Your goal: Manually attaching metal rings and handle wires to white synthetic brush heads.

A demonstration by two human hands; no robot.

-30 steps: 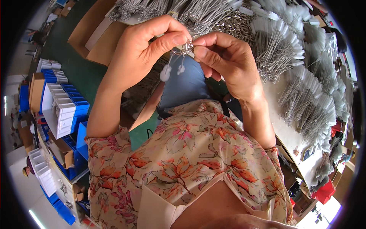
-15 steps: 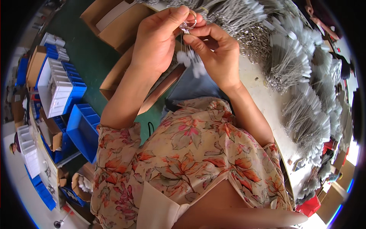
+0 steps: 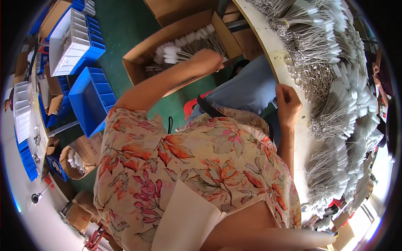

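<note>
so the white-tipped metal pieces (image 3: 184,48) we're dealing with sit in an open cardboard box (image 3: 138,58) on the green floor (image 3: 121,25), far left of our lap. our left hand (image 3: 206,60) is reached out over that box, fingers curled down into the pile w/ knuckles up, so we can't tell if it's pinching a piece or just touching them. our right hand (image 3: 288,102) is back at the near edge of the white table (image 3: 272,46), fingers pressed together against the rim, can't tell if anything is in it. the table's right side is covered w/ big fanned bundles (image 3: 335,113) of the same white-tipped pieces. further left on the floor there's an open blue bin (image 3: 90,100), plus a white tray in a blue bin (image 3: 75,33) at the far left. another small box (image 3: 77,157) w/ white bits is near left. floral shirt (image 3: 188,167) fills the near middle.
</note>
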